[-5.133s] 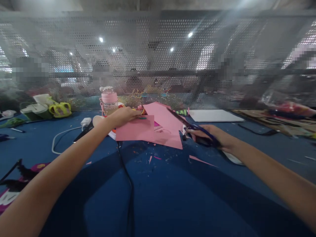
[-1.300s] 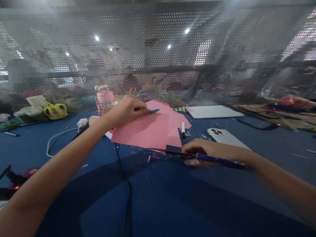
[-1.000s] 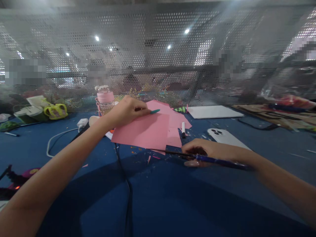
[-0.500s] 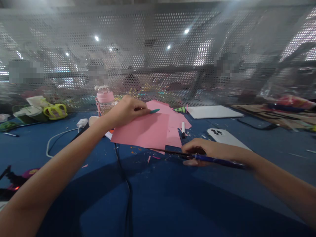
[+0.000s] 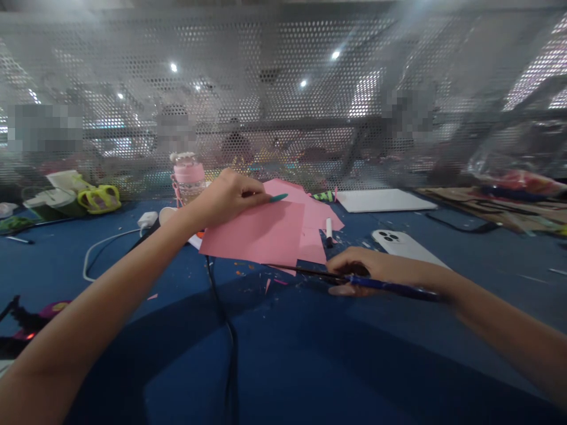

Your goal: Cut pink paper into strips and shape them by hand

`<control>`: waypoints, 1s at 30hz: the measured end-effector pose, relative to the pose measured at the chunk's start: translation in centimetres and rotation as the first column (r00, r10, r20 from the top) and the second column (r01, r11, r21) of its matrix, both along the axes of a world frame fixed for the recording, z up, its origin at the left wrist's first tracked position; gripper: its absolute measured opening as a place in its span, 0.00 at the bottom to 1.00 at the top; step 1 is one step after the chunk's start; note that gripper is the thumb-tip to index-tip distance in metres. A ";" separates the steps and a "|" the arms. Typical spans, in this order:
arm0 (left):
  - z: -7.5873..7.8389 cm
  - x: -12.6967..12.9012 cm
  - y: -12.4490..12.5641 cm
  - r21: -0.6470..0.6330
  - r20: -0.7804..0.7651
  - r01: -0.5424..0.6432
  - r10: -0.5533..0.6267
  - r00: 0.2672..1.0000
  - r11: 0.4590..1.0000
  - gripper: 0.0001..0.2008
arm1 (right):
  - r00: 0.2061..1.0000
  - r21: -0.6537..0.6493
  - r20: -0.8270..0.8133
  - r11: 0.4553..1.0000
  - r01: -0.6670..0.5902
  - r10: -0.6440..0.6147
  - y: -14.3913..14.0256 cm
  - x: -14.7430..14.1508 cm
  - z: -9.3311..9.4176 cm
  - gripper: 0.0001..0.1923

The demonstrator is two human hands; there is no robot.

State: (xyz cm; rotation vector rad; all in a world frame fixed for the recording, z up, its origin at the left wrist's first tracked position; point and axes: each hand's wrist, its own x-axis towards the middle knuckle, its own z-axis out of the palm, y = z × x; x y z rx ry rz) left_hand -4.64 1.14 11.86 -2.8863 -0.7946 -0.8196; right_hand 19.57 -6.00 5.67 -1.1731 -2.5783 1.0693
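My left hand (image 5: 234, 198) is closed on a sheet of pink paper (image 5: 257, 239), pressing its upper part with bent fingers. At its fingertips a pointed teal thing shows; whether it is a fingernail or an object I cannot tell. My right hand (image 5: 363, 268) grips blue-handled scissors (image 5: 390, 287), their thin dark blades pointing left. The blades lie along the sheet's lower right edge, where a narrow strip of pink hangs below them. More pink paper (image 5: 312, 245) lies behind the held sheet. Small pink and orange scraps are scattered under the blades.
A white phone (image 5: 410, 248) lies beside my right hand, a marker (image 5: 329, 232) beyond it. Behind stand a pink-lidded bottle (image 5: 189, 174) and a white board (image 5: 383, 200). A white charger (image 5: 147, 220) and black cable (image 5: 230, 336) cross the blue table (image 5: 283, 366). Perforated metal panel backs everything.
Both hands, the paper and the scissors stay almost in place. Only a very slight shift of the whole view shows.
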 end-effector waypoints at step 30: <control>-0.1 -0.5 0.7 0.005 0.020 -0.001 0.001 1.000 1.000 0.15 | 0.998 0.068 0.033 0.997 0.042 -0.045 0.4 0.4 -0.7 0.21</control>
